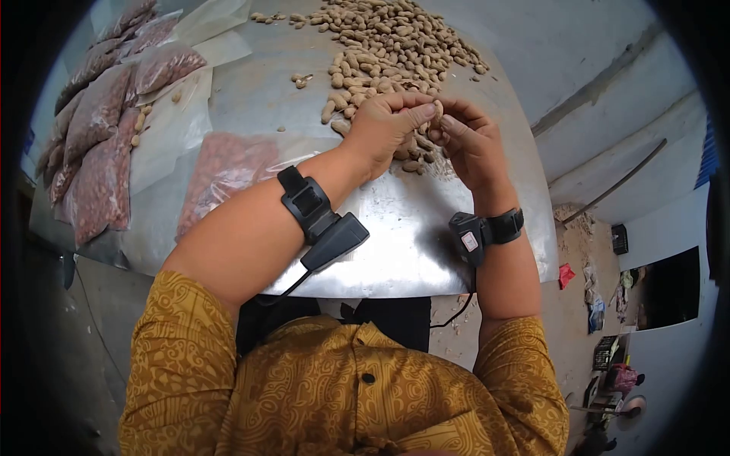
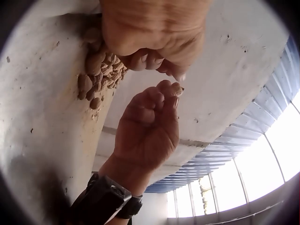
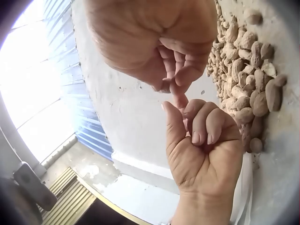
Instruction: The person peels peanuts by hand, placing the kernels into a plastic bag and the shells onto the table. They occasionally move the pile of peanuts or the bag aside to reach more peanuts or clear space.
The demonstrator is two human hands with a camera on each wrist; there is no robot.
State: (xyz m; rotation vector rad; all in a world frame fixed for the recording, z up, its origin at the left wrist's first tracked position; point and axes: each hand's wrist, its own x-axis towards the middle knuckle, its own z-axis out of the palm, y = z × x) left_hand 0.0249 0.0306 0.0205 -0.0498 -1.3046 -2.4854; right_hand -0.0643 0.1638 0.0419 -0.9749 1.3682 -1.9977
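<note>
A pile of peanuts in their shells (image 1: 388, 45) lies on a metal table (image 1: 403, 251). Both hands meet over the pile's near edge. My left hand (image 1: 426, 114) and right hand (image 1: 445, 125) pinch one peanut (image 1: 437, 112) between their fingertips, the other fingers curled. In the left wrist view the peanut (image 2: 177, 89) sits at the tips of the right hand (image 2: 171, 91), just under the left hand (image 2: 176, 75). The right wrist view shows the left hand (image 3: 180, 105) and right hand (image 3: 176, 89) touching fingertip to fingertip, with the peanut hidden there.
Several clear bags of shelled red peanuts (image 1: 99, 129) lie at the table's left, and one more bag (image 1: 224, 171) near my left forearm. A few loose peanuts (image 1: 302, 79) lie apart from the pile. The floor at right is cluttered.
</note>
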